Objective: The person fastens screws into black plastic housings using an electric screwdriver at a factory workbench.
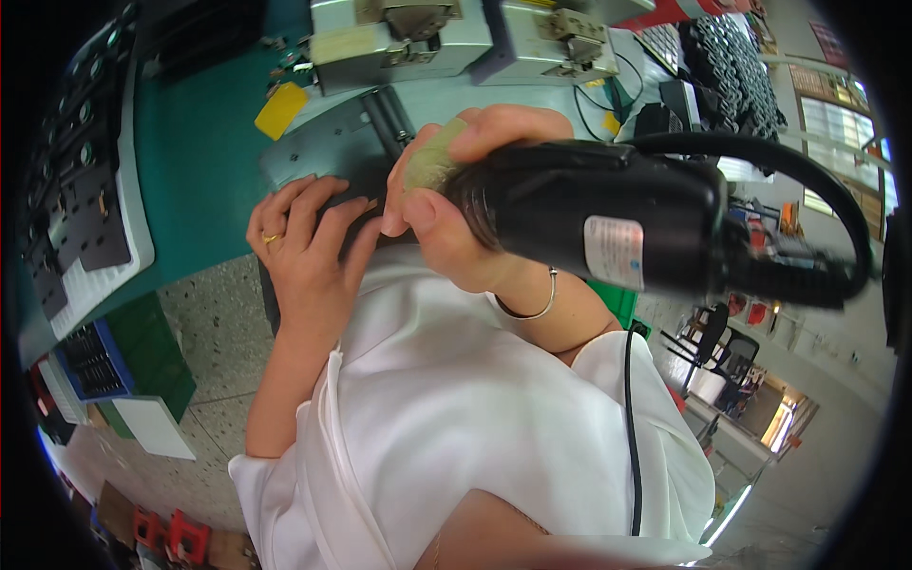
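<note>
My right hand (465,204) wraps around the front end of a black corded electric screwdriver (598,209), where a pale yellowish wrap (432,161) shows between the fingers. A thick black cable leaves its other end, and a white label sits on its side. The tool's tip is hidden behind my fingers. My left hand (309,223) is open, its fingers bent and apart, resting on a dark metal plate (318,138) at the bench's near edge. What lies under the left fingertips is mostly hidden.
Two metal box-like machines (404,62) stand at the back of the green bench (204,190). A yellow piece (281,110) lies near the plate. On the left is a white tray (138,223) with black parts. Chains (727,76) pile up at the far right.
</note>
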Tool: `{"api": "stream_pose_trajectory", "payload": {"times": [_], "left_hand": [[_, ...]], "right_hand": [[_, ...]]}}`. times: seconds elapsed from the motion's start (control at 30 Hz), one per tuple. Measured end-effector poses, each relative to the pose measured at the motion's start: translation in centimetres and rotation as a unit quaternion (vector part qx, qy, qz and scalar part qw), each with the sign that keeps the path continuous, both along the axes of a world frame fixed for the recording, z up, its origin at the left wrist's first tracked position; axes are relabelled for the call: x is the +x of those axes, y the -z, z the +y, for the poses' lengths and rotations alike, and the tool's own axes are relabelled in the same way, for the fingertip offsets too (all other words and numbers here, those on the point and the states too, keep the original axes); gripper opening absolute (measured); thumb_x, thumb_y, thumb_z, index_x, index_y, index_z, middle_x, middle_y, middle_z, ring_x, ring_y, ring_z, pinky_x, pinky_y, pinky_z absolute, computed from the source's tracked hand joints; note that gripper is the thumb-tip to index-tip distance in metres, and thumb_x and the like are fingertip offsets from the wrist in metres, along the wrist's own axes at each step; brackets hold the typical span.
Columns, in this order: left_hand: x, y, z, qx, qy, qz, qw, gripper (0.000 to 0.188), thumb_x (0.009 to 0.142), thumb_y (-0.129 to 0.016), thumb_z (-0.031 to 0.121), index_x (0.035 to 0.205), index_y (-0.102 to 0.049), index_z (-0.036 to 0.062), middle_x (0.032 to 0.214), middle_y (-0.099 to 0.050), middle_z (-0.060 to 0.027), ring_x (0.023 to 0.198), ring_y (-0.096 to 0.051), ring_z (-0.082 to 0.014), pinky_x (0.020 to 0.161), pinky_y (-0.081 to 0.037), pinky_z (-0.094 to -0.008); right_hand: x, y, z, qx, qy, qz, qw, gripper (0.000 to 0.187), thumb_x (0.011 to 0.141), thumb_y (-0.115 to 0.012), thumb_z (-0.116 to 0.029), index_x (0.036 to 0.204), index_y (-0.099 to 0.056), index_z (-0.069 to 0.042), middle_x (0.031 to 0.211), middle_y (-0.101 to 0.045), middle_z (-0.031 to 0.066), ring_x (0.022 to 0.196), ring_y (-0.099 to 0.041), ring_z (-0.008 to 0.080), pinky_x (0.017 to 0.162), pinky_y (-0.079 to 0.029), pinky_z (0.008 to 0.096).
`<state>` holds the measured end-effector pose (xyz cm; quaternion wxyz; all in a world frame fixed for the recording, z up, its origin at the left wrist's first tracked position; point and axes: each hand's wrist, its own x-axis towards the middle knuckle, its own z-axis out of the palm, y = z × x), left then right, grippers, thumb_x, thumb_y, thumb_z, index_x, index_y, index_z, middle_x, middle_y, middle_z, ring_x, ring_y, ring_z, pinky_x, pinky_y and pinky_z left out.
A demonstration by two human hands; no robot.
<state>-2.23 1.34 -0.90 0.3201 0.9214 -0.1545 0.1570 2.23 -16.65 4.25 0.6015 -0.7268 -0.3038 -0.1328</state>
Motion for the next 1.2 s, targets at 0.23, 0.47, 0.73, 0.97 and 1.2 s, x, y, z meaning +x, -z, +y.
{"api": "stream_pose_trajectory", "payload": {"times": [0.23, 0.47, 0.73, 0.97, 1.2], "left_hand": [[0.7, -0.1, 0.0, 0.020, 0.023, -0.010, 0.999, 0.024, 0.071, -0.083, 0.019, 0.091, -0.071, 0.0106, 0.109, -0.064, -0.0026, 0.114, -0.057, -0.0246, 0.101, -0.034, -0.0414], [1.0, -0.1, -0.2, 0.020, 0.018, -0.010, 1.000, 0.024, 0.071, -0.083, 0.023, 0.088, -0.070, 0.0136, 0.109, -0.063, -0.0005, 0.113, -0.056, -0.0226, 0.101, -0.033, -0.0420], [1.0, -0.3, 0.3, 0.024, 0.020, -0.008, 0.999, 0.025, 0.070, -0.084, 0.023, 0.089, -0.071, 0.0136, 0.109, -0.064, -0.0007, 0.113, -0.055, -0.0228, 0.099, -0.034, -0.0413], [1.2, -1.7, -0.8, -0.088, 0.035, 0.003, 0.996, 0.035, 0.067, -0.086, 0.018, 0.100, -0.072, 0.0119, 0.114, -0.063, -0.0046, 0.113, -0.052, -0.0273, 0.096, -0.038, -0.0382], [2.1, -2.3, -1.7, -0.144, 0.088, -0.008, 0.986, 0.036, 0.067, -0.086, 0.016, 0.101, -0.075, 0.0161, 0.116, -0.063, -0.0029, 0.112, -0.052, -0.0241, 0.094, -0.037, -0.0354]], "right_hand": [[-1.2, -1.8, -5.4, 0.347, 0.166, 0.008, 0.923, 0.041, 0.084, -0.057, 0.002, 0.121, -0.040, -0.004, 0.067, -0.054, 0.0099, 0.052, -0.056, 0.0217, 0.052, -0.050, 0.0367], [-1.1, -1.1, -9.2, 0.273, 0.240, 0.020, 0.931, 0.037, 0.082, -0.060, 0.003, 0.116, -0.045, -0.002, 0.067, -0.054, 0.0098, 0.053, -0.058, 0.0210, 0.055, -0.051, 0.0362], [-0.9, -0.5, -8.8, 0.237, 0.260, 0.040, 0.935, 0.038, 0.082, -0.061, 0.004, 0.115, -0.045, -0.001, 0.068, -0.056, 0.0093, 0.053, -0.058, 0.0204, 0.056, -0.052, 0.0360], [-1.3, -3.1, -7.0, 0.346, 0.136, 0.043, 0.927, 0.034, 0.088, -0.052, -0.010, 0.121, -0.046, -0.009, 0.071, -0.051, 0.0034, 0.059, -0.052, 0.0184, 0.054, -0.043, 0.0352], [-1.0, -4.4, -3.5, 0.412, -0.009, 0.119, 0.903, 0.037, 0.090, -0.049, -0.014, 0.127, -0.048, -0.016, 0.075, -0.049, 0.0017, 0.062, -0.051, 0.0176, 0.056, -0.039, 0.0333]]}}
